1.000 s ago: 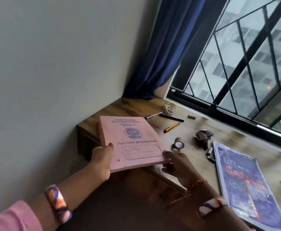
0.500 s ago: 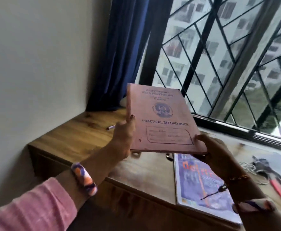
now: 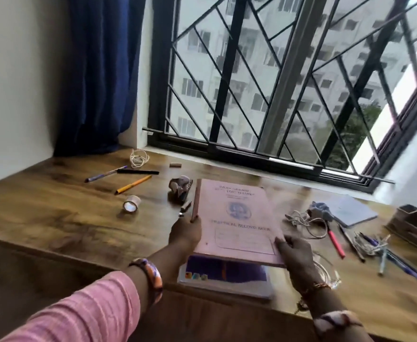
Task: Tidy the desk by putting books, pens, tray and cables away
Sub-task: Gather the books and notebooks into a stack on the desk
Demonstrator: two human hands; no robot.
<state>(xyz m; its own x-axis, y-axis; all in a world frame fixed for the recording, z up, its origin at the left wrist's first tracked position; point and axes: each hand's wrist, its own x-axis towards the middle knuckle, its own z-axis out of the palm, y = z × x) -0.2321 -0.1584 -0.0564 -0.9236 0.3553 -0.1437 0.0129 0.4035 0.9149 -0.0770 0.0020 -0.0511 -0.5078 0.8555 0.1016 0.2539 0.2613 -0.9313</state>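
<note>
Two hands on the pink record book [image 3: 237,218]: left hand [image 3: 185,234] grips its spine-side lower corner, fingers curled under and thumb on the edge; right hand [image 3: 295,251] pinches the lower right corner, thumb on the cover. The book sits tilted, near edge raised, directly over the purple book [image 3: 224,272], which lies flat on the worktop [image 3: 54,218] at 6 o'clock by the front edge; can't tell whether the two books touch. At 10 o'clock from the pink book: purple pen [image 3: 106,173], black pen [image 3: 137,172] and orange pen [image 3: 133,184] lie near each other, the purple and black tips almost meeting. White cord coil [image 3: 139,157] lies behind them toward the window [image 3: 276,82]. Tape roll [image 3: 131,204] at 9 o'clock, lying apart from the pens. Crumpled paper [image 3: 180,187] is just beside the book's far left corner, with a small dark item next to the spine, too blurred to ID. Small brown block [image 3: 175,165] at 11 o'clock near the sill. At 3 o'clock: tangled white cable [image 3: 306,222], red-handled tool [image 3: 336,243], then a loose pile of pens [image 3: 385,250]. Blue notebook [image 3: 350,209] at 2 o'clock, wooden tray [image 3: 415,224] at the far right edge. Blue curtain [image 3: 101,70] hangs at the far left corner.
</note>
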